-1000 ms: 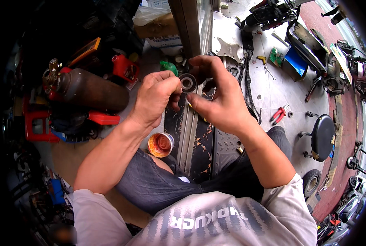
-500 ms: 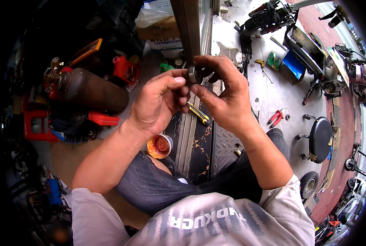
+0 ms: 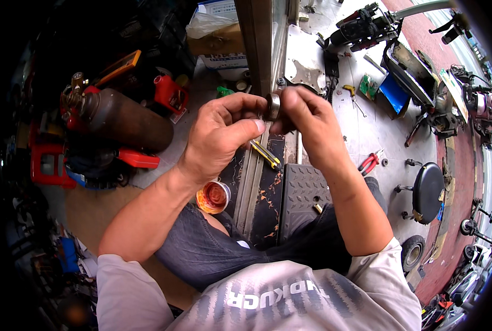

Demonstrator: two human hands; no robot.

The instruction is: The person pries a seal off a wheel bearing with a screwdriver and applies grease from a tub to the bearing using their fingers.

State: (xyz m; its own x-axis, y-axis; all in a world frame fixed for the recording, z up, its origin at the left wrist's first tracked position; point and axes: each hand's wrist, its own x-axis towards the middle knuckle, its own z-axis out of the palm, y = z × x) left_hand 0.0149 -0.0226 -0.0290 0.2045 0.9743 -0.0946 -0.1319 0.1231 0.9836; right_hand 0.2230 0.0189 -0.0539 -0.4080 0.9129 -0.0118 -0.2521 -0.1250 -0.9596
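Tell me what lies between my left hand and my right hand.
A metal ring sits between the left hand and the right hand in the head view.

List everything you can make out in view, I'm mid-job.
Metal ring: one, grey, upper centre
Utility knife: one, yellow and black, centre
Tub: one, reddish inside, left of knife
Pliers: one, red, right
Hand tool: one, yellow, upper right
Stool: one, black, far right
Wheel: one, black, below stool
Cylinder: one, brown, left
Jug: one, red, beside cylinder
Boxes: uncounted, brown and white, top
Vehicle parts: uncounted, mixed colours, upper right
Far left: too dark to list
Left hand: one, bare, left of ring
Right hand: one, bare, right of ring
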